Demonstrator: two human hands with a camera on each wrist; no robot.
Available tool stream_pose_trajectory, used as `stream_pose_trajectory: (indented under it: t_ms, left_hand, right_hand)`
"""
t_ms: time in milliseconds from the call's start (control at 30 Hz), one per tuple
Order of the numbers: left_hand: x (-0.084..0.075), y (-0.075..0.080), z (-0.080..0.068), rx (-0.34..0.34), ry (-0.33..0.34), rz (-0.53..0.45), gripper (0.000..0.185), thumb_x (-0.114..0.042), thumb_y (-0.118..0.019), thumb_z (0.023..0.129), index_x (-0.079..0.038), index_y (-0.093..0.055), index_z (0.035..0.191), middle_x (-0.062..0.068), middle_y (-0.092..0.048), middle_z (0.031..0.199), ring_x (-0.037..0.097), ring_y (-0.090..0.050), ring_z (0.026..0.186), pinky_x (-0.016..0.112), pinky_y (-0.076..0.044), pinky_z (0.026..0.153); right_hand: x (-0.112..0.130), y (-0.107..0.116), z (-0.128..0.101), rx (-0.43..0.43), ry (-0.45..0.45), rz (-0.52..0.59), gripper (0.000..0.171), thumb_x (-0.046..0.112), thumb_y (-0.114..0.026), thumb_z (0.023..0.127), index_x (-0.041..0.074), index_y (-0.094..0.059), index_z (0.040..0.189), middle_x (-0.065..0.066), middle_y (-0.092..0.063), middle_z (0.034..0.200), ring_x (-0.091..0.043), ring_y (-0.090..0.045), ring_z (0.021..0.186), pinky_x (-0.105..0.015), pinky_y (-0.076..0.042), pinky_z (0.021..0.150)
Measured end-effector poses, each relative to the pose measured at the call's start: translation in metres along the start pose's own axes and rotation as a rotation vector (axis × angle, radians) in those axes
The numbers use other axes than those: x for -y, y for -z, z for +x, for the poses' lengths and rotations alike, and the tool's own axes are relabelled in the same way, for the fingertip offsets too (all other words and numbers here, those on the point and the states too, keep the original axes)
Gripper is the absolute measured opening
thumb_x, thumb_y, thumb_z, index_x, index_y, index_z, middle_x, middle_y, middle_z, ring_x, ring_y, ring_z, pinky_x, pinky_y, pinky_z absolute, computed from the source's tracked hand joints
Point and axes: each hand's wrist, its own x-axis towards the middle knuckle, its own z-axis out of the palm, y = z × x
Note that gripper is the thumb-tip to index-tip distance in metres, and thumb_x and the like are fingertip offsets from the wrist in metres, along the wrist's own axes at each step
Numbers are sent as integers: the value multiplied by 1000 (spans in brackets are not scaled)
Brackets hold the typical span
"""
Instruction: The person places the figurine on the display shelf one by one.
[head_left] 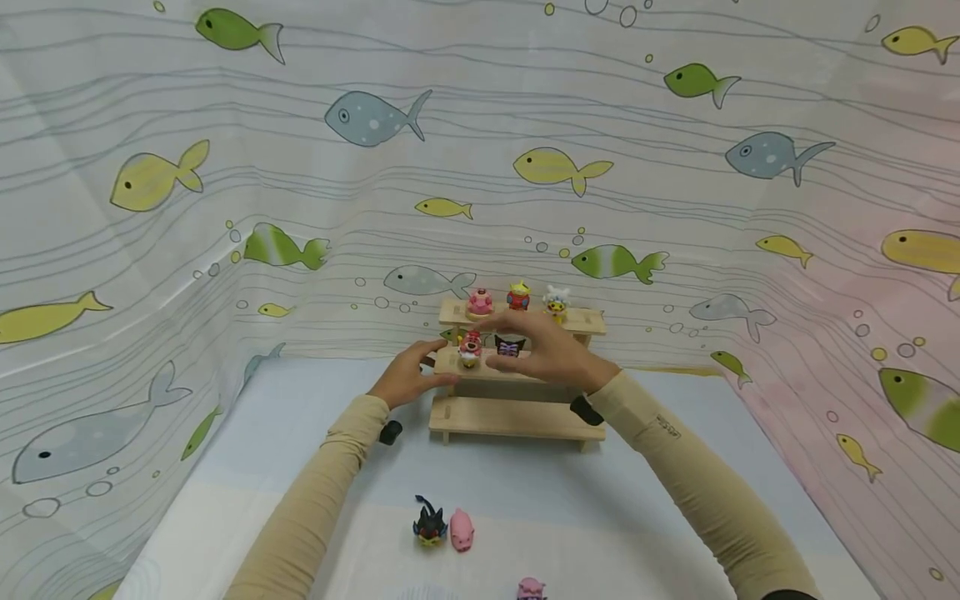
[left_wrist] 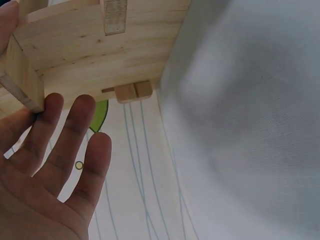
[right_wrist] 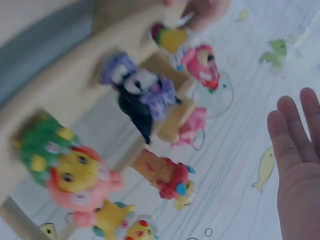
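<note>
a three-tier pale wooden step shelf [head_left: 517, 417] stood on the light blue worktop [head_left: 675, 500] against the fish-print curtain [head_left: 300, 167]. the left hand [head_left: 408, 377] lay with straight fingers touching the left end of the middle step, holding nothing. the right hand [head_left: 543, 346] hovered open, fingers loose, just over a small black figurine with purple bows [head_left: 509, 346] on the middle step, beside a pink bear figurine [head_left: 470, 347]. three more small figurines [head_left: 517, 300] stood on the top step; a black figurine [head_left: 430, 523] and a pink pig figurine [head_left: 461, 530] lay on the worktop nearer the person.
</note>
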Motion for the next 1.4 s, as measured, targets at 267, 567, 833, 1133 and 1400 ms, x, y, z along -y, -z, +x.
stream_pose_trajectory:
  t_ms: [267, 567, 833, 1133, 1400]
  left_hand:
    - [0, -1, 0, -13, -5, -14, 91, -61, -78, 81, -16, -45, 154, 11, -50, 148, 29, -61, 117, 51, -51, 96]
    - [3, -5, 1, -18, 4, -37, 93, -62, -79, 79, -17, -45, 154, 11, -49, 148, 30, -60, 118, 51, -52, 95]
    - [1, -4, 0, -20, 0, -50, 94, -60, -80, 79, -14, -45, 154, 12, -49, 149, 31, -61, 118, 52, -51, 97]
    - [1, -5, -1, -10, 15, -63, 91, -58, -81, 80, -17, -45, 153, 11, -48, 150, 31, -60, 119, 52, -50, 98]
    - [-3, -3, -3, -12, 11, -72, 89, -55, -81, 82, -16, -45, 153, 13, -48, 150, 32, -59, 119, 53, -50, 97]
  right_hand:
    - [12, -17, -55, 81, -7, 10, 49, 32, -77, 93, 16, -62, 136, 7, -63, 134, -15, -61, 119, -40, -51, 99]
    - [25, -41, -129, 186, -135, 140, 55, 35, -80, 90, 24, -58, 139, 12, -60, 136, -9, -57, 120, -40, -51, 99]
    - [40, -61, -195, 139, -211, 194, 50, 33, -78, 91, 29, -57, 136, 12, -62, 133, -9, -60, 116, -35, -53, 91]
    - [48, -99, -239, 161, -244, 290, 47, 20, -76, 94, 19, -59, 137, 0, -66, 129, -17, -63, 110, -34, -53, 88]
    - [48, -115, -242, 207, -318, 361, 42, 23, -74, 96, 20, -61, 135, 3, -66, 125, -12, -61, 105, -29, -51, 87]
